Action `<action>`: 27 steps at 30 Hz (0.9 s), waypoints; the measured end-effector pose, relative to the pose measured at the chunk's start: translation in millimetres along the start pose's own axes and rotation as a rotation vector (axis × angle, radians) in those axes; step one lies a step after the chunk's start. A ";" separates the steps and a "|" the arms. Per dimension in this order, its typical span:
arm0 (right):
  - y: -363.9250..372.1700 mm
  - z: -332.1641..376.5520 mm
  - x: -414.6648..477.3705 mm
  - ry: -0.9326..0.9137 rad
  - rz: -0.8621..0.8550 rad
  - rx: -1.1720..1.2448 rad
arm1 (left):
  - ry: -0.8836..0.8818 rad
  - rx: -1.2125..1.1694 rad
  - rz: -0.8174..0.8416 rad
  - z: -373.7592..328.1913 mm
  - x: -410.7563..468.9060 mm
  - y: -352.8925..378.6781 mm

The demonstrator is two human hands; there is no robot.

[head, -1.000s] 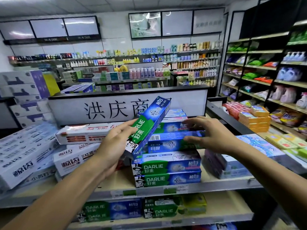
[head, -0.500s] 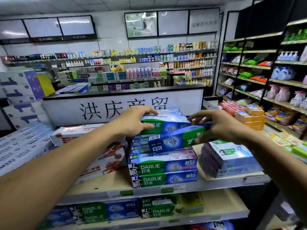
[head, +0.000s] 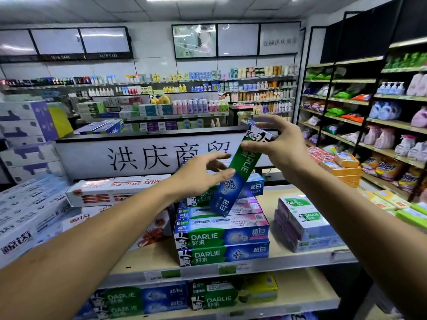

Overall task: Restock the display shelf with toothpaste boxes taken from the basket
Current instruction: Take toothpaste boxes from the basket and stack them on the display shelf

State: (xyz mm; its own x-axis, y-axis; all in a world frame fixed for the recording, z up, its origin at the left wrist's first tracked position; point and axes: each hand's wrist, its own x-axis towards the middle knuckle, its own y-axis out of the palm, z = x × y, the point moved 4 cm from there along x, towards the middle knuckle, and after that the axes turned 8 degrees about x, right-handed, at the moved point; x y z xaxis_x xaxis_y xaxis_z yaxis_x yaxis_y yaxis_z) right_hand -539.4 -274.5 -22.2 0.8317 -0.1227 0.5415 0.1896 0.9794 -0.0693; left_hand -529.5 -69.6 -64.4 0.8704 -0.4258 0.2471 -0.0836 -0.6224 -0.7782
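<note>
Pinches the upper end of a tilted toothpaste box [head: 240,174] between thumb and curled fingers of the right hand [head: 285,155], just off the middle of the view towards 3 o'clock; covers part of the top-hatted face printed there. Reaches in from 7 o'clock with the left hand [head: 198,179], fingers straight and slightly spread, tips at the box's left edge and probably touching it, though blur hides the contact. Holds the box's lower, blue end in front of the stack [head: 221,239] of like boxes on the display shelf [head: 280,252], towards 6 o'clock; hides the stack's upper layers behind hand and box. Reads DARLIE in white down the green half of the held box, and DARLIE with 好来 and 超白 on the stack's two front faces. Shows 洪庆 clearly on the white sign [head: 143,158] at 9 o'clock, later characters cut by the hands. Cuts off the white-and-red cartons [head: 115,189] at 8 o'clock, print too soft to read. Blurs more DARLIE boxes [head: 129,301] on the lower tier at 7 o'clock, and pastel packs [head: 307,224] at 4 o'clock with illegible labels
</note>
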 end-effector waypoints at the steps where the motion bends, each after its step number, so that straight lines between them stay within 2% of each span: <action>1: 8.1 4.6 0.6 -0.023 0.011 -0.004 | 0.007 -0.012 0.019 -4.2 -0.3 0.8; 4: 33.2 21.0 0.2 -0.113 0.094 -0.074 | 0.016 -0.081 -0.026 -7.7 -0.1 -2.0; 6: 43.1 25.3 -1.1 -0.113 0.211 -0.019 | 0.015 -0.186 -0.042 -4.0 -1.9 -3.5; 9: 41.5 15.8 -4.9 0.035 0.379 0.112 | -0.022 -0.294 -0.085 4.9 -7.0 -7.5; 13: 38.3 -20.2 -29.5 0.255 0.589 -0.127 | -0.107 -0.513 -0.135 16.7 -11.4 -9.5; 17: 25.5 -26.6 -32.4 0.192 0.526 -0.104 | -0.195 -0.830 -0.261 19.7 -13.2 -17.9; 18: 19.3 -25.0 -28.6 0.164 0.516 -0.121 | -0.217 -0.837 -0.303 20.0 -14.0 -23.8; 20: 6.8 -24.5 -21.1 0.117 0.543 -0.228 | -0.246 -0.593 -0.434 22.3 -20.3 -40.0; 23: -5.6 -33.5 -18.4 0.101 0.644 -0.423 | -0.129 0.030 -0.573 16.6 -38.2 -51.0; 25: -3.5 -41.8 -24.0 0.073 0.721 -0.557 | -0.002 0.192 -0.501 11.6 -47.4 -40.5; 27: 2.7 -52.4 -31.7 -0.007 0.732 -0.642 | 0.047 0.276 -0.394 13.1 -57.1 -20.7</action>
State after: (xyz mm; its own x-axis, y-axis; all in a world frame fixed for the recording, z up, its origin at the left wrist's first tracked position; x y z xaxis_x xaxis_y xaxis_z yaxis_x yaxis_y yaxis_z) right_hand -537.9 -276.4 -83.4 0.8544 0.4847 0.1871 -0.1230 0.5386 -0.8335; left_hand -571.1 -23.8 -69.9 0.7868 -0.2255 0.5745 0.3855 -0.5474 -0.7428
